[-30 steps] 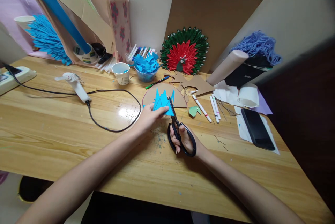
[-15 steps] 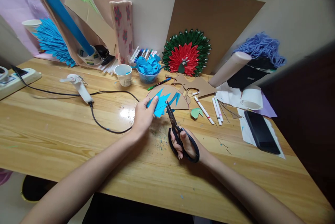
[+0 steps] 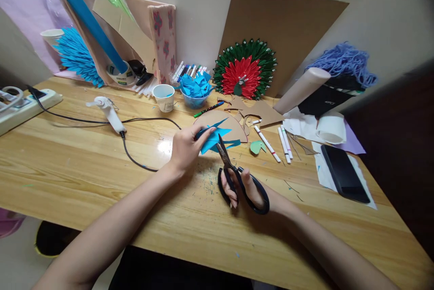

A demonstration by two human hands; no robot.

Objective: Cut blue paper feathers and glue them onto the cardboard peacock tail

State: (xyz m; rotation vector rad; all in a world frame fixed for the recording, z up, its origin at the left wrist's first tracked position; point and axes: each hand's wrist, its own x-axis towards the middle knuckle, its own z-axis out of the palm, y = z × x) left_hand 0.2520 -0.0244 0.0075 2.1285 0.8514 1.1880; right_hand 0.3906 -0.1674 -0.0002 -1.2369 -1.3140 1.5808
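My left hand (image 3: 185, 147) pinches a jagged piece of blue paper (image 3: 214, 138) just above the wooden table (image 3: 84, 168). My right hand (image 3: 249, 188) has its fingers through the handles of black scissors (image 3: 237, 177), whose blades point up and left into the blue paper. Behind the paper lies a brown cardboard half-circle (image 3: 220, 123).
A white glue gun (image 3: 110, 113) with a black cord lies at the left. A paper cup (image 3: 164, 97), a bowl of blue paper pieces (image 3: 195, 89), markers (image 3: 271, 143), a green leaf cutout (image 3: 257, 146), a phone (image 3: 344, 173) and a red-green paper peacock (image 3: 244, 69) are further back and right.
My left hand has turned the blue paper so its points face right instead of up. The scissors have tilted and shifted slightly right, still at the paper.
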